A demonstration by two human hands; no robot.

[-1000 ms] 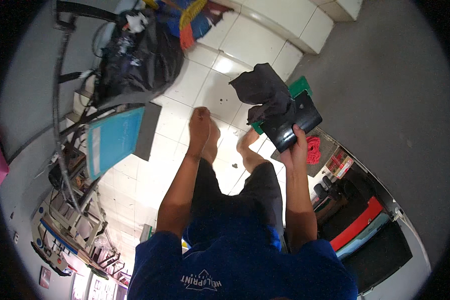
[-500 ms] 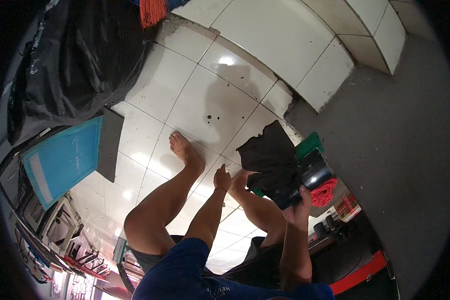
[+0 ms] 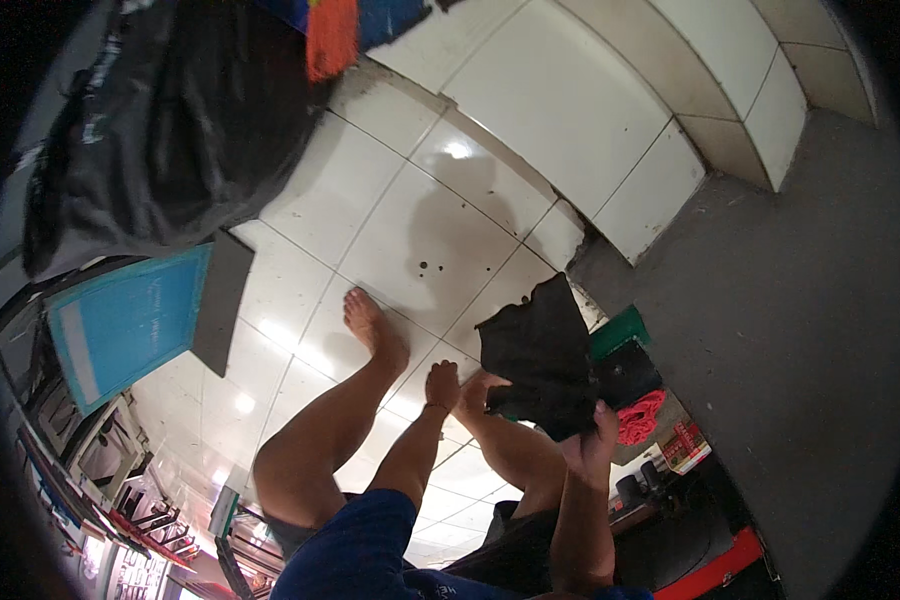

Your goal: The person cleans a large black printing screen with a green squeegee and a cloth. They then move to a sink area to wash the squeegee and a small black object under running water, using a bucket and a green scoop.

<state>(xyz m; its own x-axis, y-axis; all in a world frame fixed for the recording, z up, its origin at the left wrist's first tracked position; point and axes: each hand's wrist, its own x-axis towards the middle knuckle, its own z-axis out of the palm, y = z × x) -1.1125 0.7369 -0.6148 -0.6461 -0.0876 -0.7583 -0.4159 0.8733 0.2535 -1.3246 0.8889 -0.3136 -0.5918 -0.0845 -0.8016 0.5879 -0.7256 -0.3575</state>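
Observation:
My right hand (image 3: 592, 445) is closed on the lower edge of a dark, ragged-edged cloth (image 3: 540, 350), thumb on top. The cloth spreads out over my right foot and the floor beside it. Beyond its right edge shows a dark flat piece (image 3: 630, 372), with a green piece (image 3: 620, 333) above it and a bunched red cloth (image 3: 640, 417) below. My left hand (image 3: 442, 383) hangs by my right foot, left of the dark cloth and apart from it. Its fingers are curled in, with nothing visible in them.
White floor tiles (image 3: 390, 230) lie ahead, with a raised tiled step (image 3: 570, 110) and grey floor (image 3: 770, 330) to the right. A black plastic bag (image 3: 180, 130) and a blue panel (image 3: 135, 310) stand at left. Near my right arm lie a small red box (image 3: 683, 446) and dark equipment (image 3: 680, 540).
My left hand's index finger was stretched out and is now curled in. The shiny dark piece beside my right hand looked rounded and now shows flatter. The view has shifted slightly.

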